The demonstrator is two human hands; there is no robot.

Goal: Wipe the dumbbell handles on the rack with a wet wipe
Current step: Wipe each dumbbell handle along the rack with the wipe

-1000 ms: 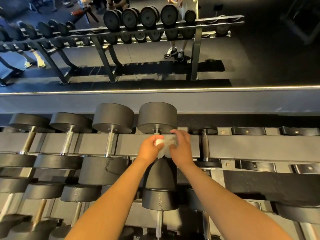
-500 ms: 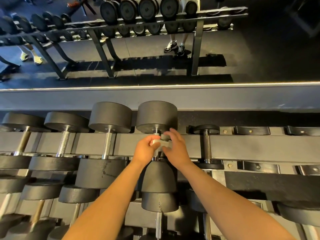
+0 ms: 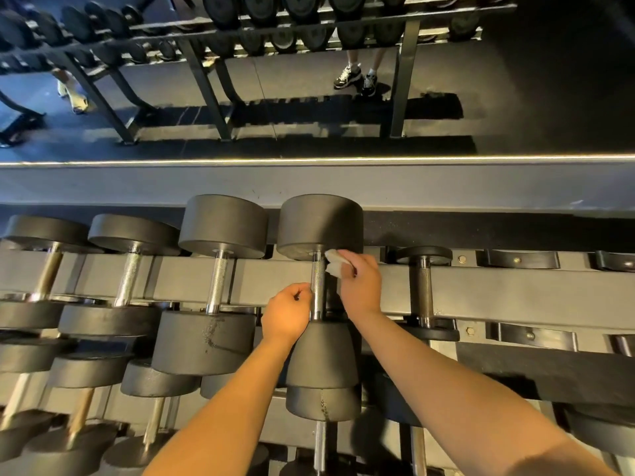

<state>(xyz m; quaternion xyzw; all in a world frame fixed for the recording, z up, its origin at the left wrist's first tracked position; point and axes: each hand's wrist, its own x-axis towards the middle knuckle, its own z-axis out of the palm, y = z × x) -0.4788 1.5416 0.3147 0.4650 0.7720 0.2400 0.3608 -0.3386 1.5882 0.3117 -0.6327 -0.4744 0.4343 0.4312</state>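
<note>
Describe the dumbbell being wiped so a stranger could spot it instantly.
Find the grey rack beam across the top row. Among the dumbbells lying over it, take the dumbbell between the left hand and the right hand, which holds a white wet wipe. It is the last big-headed one before the small dumbbell on its right.

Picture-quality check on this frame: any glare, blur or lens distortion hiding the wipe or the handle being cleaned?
Head view: sharp around the wet wipe and the knurled handle; glare only on the far-left chrome handle; the wide-angle lens fans the lower-left dumbbells outward toward the edges; the upper-right floor falls into deep shadow.
</note>
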